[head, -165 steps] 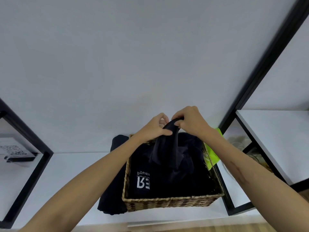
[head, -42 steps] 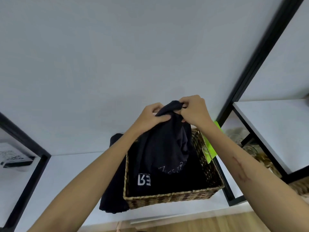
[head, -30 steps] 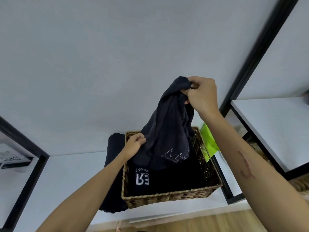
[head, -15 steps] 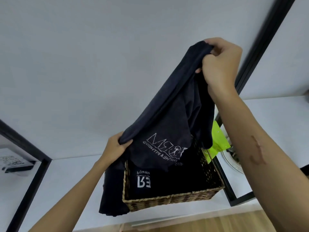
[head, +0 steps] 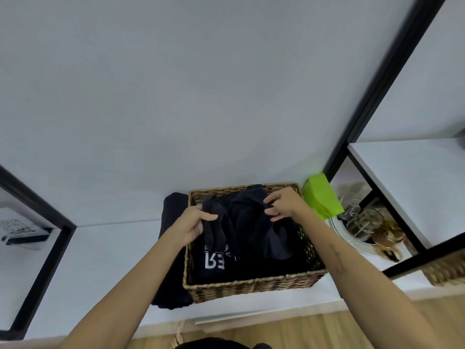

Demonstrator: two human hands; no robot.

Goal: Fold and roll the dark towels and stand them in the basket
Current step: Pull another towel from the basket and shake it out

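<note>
Now both hands (head: 239, 220) gripping dark towel (head: 251, 222), over basket (head: 251, 285)

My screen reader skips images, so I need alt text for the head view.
Two bare hands, left hand and right hand, grip a crumpled dark towel over a wicker basket on a white shelf. A green box stands at the basket's right.
</note>
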